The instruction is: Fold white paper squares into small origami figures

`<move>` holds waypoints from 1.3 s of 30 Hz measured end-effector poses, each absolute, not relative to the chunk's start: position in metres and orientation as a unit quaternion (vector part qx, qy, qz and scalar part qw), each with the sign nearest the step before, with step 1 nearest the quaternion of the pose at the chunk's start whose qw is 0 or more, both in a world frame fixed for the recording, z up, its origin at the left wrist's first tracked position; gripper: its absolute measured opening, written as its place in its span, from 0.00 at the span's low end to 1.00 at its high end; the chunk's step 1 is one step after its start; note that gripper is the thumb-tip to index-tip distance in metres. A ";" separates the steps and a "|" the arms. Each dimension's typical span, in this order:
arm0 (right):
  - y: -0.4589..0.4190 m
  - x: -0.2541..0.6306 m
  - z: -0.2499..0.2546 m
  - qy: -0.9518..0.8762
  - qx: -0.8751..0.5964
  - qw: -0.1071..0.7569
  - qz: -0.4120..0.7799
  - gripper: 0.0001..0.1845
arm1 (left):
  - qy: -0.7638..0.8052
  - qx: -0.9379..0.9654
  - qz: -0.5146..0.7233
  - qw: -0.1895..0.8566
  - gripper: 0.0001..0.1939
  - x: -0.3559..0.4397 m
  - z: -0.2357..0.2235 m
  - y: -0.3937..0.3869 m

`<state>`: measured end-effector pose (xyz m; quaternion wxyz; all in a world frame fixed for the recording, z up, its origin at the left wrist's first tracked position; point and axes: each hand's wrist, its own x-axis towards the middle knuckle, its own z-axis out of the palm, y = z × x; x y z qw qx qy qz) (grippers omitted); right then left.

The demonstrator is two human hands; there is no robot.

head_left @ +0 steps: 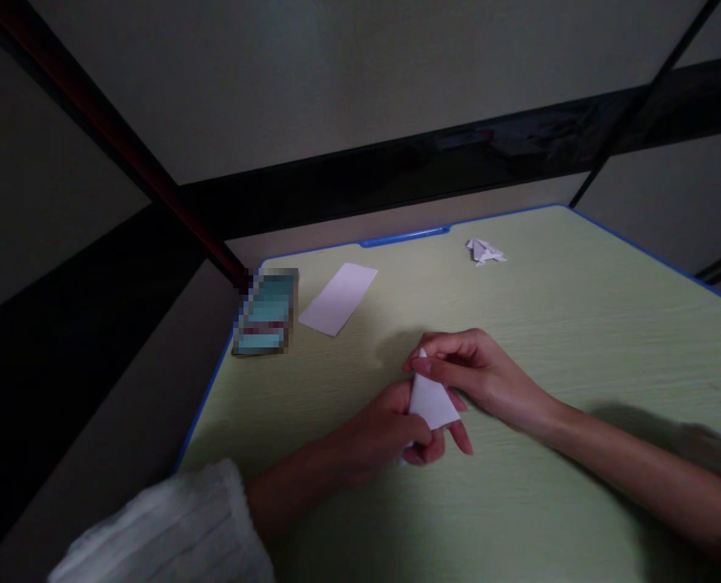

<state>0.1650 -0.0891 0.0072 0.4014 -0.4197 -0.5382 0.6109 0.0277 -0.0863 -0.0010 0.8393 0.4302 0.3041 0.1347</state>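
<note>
A piece of folded white paper [433,405] is held between both hands above the table's front half. My left hand [390,429] grips its lower part, with the thumb on top and the fingers beneath. At the paper's pointed upper end, my right hand [466,364] pinches the tip between thumb and fingers. A small white corner pokes out below the left fingers. Part of the paper is covered by the hands, so its full shape cannot be seen.
On the pale green table [578,324] with a blue edge, a flat white paper strip [339,300] lies at the left. Beside it is a pixelated phone-like rectangle [267,312]. A folded paper figure [485,252] sits near the far edge, by a blue handle [405,237].
</note>
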 end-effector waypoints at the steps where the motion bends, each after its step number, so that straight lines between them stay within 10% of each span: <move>1: -0.089 0.165 0.006 -0.543 -0.414 0.406 0.607 0.11 | 0.310 0.430 0.137 0.837 0.16 0.028 -0.001 -0.086; 39: -0.090 0.165 -0.001 -0.476 -0.365 0.498 0.626 0.07 | 0.293 0.538 0.126 0.780 0.22 0.026 0.001 -0.087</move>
